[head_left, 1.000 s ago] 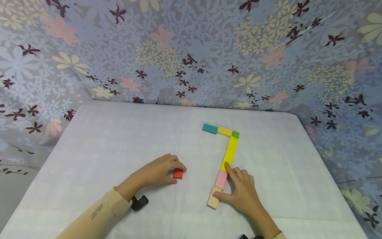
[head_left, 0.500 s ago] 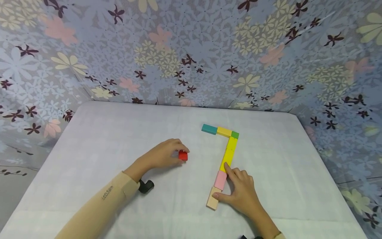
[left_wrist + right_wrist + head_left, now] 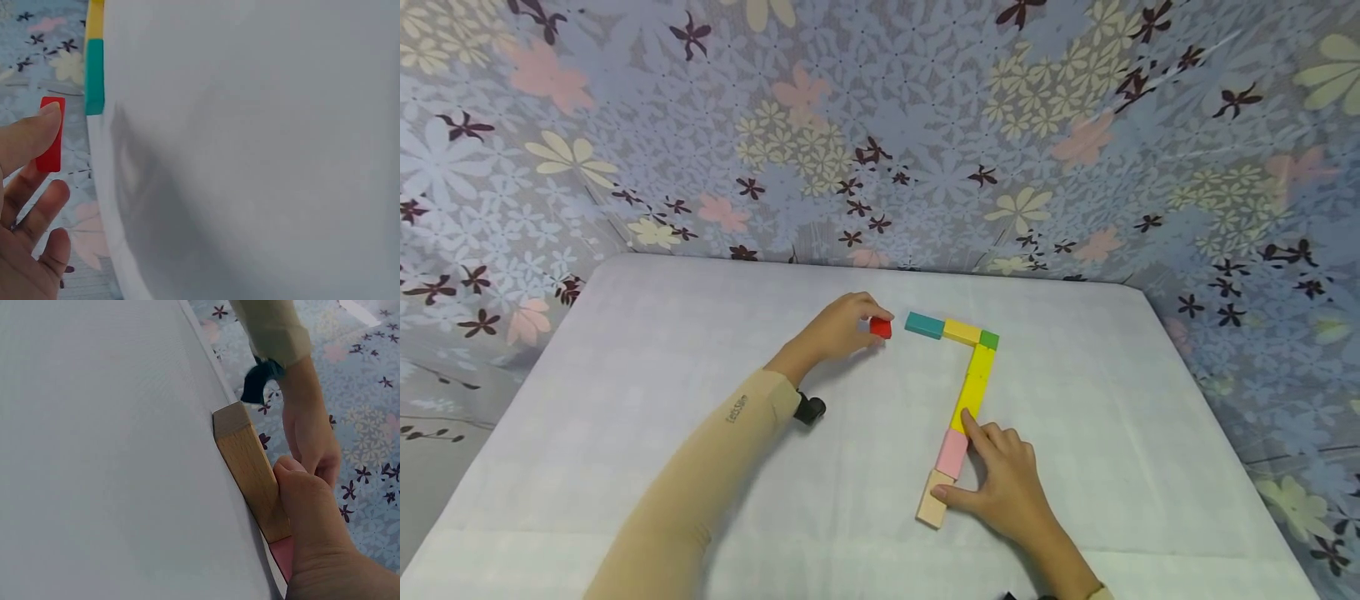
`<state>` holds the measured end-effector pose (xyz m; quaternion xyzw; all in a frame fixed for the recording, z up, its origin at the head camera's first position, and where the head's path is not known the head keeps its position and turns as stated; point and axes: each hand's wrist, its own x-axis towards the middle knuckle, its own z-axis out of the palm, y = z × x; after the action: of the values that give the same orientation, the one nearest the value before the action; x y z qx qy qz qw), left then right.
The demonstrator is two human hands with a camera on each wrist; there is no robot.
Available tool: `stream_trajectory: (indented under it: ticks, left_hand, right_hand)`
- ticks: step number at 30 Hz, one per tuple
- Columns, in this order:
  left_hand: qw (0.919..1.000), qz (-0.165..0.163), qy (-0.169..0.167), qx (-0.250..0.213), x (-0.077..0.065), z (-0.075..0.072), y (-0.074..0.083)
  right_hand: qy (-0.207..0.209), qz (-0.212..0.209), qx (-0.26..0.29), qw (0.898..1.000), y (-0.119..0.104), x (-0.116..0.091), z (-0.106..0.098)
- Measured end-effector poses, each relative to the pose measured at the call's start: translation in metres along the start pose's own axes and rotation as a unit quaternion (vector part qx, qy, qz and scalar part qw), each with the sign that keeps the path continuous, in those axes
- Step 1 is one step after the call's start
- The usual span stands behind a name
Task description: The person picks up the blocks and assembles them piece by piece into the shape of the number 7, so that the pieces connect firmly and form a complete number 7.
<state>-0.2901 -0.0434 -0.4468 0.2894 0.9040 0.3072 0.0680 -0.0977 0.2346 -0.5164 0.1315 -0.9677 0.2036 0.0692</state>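
In the head view my left hand [image 3: 841, 327] pinches a small red block [image 3: 881, 327] between thumb and fingers, just left of the teal block [image 3: 924, 325]. The left wrist view shows the thumb pressed on the red block [image 3: 53, 134], the other fingers loosely bent. A bent row of blocks runs from the teal one through a yellow block [image 3: 962, 332] and a green block [image 3: 989, 339], then down over yellow [image 3: 973, 400], pink [image 3: 952, 453] and plain wood [image 3: 934, 500]. My right hand [image 3: 1009, 473] rests spread beside it, thumb on the wooden block, index fingertip on the yellow.
A white cloth covers the table [image 3: 715, 333]. Behind its far edge hangs flowered fabric [image 3: 850, 125]. A black wrist camera [image 3: 810, 409] sits under the left sleeve [image 3: 700, 475].
My left hand has carried the red block up and to the right, from the table's middle to near the teal block's left end. My right hand has stayed in place.
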Motion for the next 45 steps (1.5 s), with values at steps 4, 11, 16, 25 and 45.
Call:
stream_trajectory:
  ticks: [4,11,16,25,45]
  left_hand:
    - [0.9998,-0.01,0.008,0.014,0.016,0.004,0.0]
    - [0.9988,-0.039,0.027,0.01,0.035,0.018,-0.003]
    - [0.9972,-0.066,0.034,-0.013,0.039,0.027,-0.007]
    - [0.9958,-0.079,0.046,-0.008,0.044,0.037,-0.009]
    - [0.9958,-0.063,0.061,-0.026,0.029,0.036,-0.005]
  right_hand:
    - [0.002,-0.002,0.001,1.0,0.0,0.0,0.0]
    - [-0.005,0.006,0.0,1.0,-0.002,0.0,0.0]
    - [-0.007,0.009,-0.002,1.0,-0.002,0.0,-0.001]
    - [-0.013,0.019,-0.003,1.0,-0.003,0.0,-0.001]
    - [0.001,0.005,-0.011,1.0,-0.003,0.0,0.0]
